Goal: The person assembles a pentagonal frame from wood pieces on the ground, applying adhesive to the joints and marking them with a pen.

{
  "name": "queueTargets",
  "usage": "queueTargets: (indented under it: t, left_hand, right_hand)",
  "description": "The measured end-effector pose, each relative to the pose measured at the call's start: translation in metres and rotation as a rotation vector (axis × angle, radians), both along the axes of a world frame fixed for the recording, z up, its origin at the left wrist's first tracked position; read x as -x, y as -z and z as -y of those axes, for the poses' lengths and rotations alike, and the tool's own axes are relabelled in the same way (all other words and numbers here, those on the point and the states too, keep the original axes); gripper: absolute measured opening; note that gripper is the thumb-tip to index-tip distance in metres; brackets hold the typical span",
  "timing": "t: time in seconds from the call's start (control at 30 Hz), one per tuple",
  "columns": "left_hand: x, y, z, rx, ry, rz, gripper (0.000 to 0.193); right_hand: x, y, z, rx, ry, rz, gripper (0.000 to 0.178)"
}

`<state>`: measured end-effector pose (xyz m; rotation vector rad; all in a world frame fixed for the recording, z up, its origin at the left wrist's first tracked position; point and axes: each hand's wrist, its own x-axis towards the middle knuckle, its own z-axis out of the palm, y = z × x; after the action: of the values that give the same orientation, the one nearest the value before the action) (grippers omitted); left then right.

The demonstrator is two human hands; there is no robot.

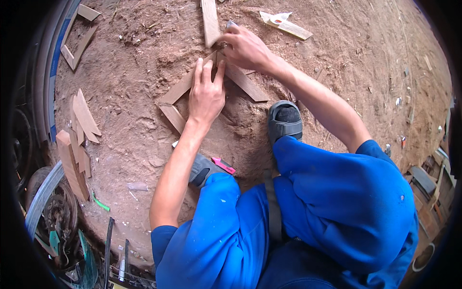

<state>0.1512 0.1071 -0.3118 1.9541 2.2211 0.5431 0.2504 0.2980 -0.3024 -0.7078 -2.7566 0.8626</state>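
Note:
On the dirt ground before me lies an angled frame of wooden strips [178, 90], its corner pointing away from me. My left hand [207, 96] has its fingers pressed down on both sides of that corner, gripping the strips where they meet. Just beyond it my right hand [246, 49] is curled closed, its fingertips blurred. A small pale tip [231, 24] shows at its upper fingers; what it belongs to is hidden. Close by these fingers is the end of a loose wooden strip [210, 21].
Another angled wooden frame [72, 53] lies far left, with a pile of cut wooden pieces [79, 125] nearer me. A wooden slat [288, 26] bearing a white item lies far right. A pink-and-black tool [223, 165] sits by my left shoe [202, 169]. Wheels and scrap [55, 207] fill the lower left.

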Motion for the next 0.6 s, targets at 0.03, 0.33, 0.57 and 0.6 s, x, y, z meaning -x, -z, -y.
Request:
queueTargets:
  t: [0.03, 0.33, 0.57, 0.6]
  left_hand:
    - [0.001, -0.001, 0.0, 0.007, 0.001, -0.005, 0.056]
    - [0.001, 0.001, 0.004, -0.011, 0.017, -0.024, 0.059]
    - [0.002, -0.001, 0.005, 0.001, 0.016, 0.004, 0.059]
    - [0.002, -0.001, 0.005, 0.001, 0.015, 0.007, 0.059]
  right_hand:
    - [0.008, 0.0, -0.006, -0.042, 0.036, -0.073, 0.039]
    - [-0.008, 0.017, -0.006, -0.022, -0.107, -0.085, 0.029]
    - [-0.006, 0.025, -0.006, -0.139, -0.277, -0.149, 0.026]
    - [-0.006, 0.026, -0.011, -0.127, -0.291, -0.147, 0.025]
